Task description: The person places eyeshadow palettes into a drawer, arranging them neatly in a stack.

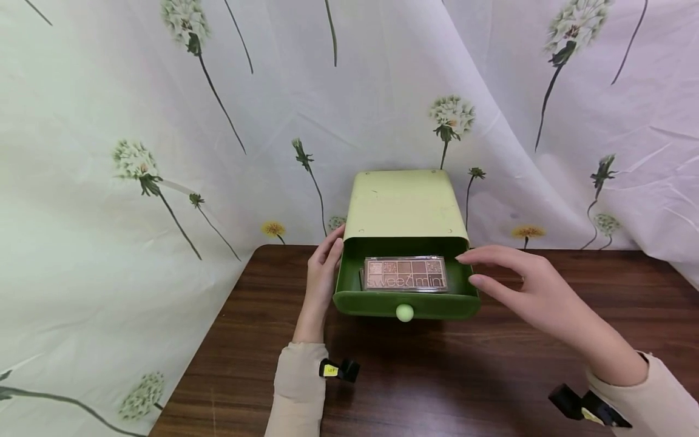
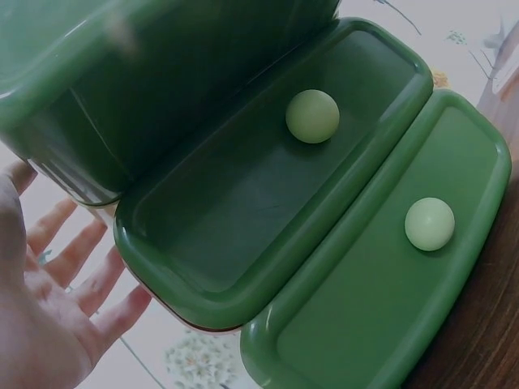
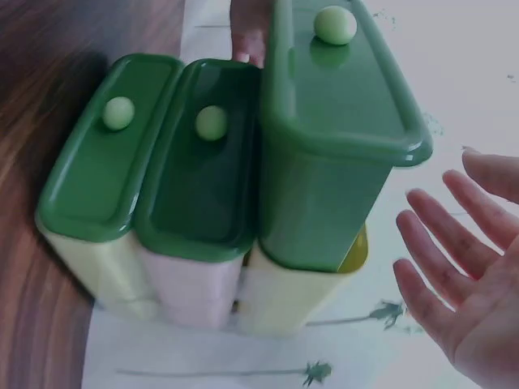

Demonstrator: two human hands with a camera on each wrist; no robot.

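A small stacked drawer unit (image 1: 404, 203) with a pale yellow-green top stands on the table. Its top green drawer (image 1: 366, 306) is pulled out. Inside lies an eyeshadow palette (image 1: 406, 274) with a clear lid marked "sweet mint"; the thin edge of something else shows at its left. My left hand (image 1: 321, 276) is at the unit's left side, fingers extended along it; the left wrist view shows the open palm (image 2: 57, 312). My right hand (image 1: 526, 282) hovers at the drawer's right edge, thumb and fingers apart, holding nothing. Whether its fingertips touch the rim cannot be told.
Below the pulled-out drawer are two closed drawers, a middle one (image 3: 195, 178) and a bottom one (image 3: 93, 182), each with a round pale green knob. The dark wooden table (image 1: 229, 376) meets a white dandelion-print cloth (image 1: 262, 109) behind and at the left.
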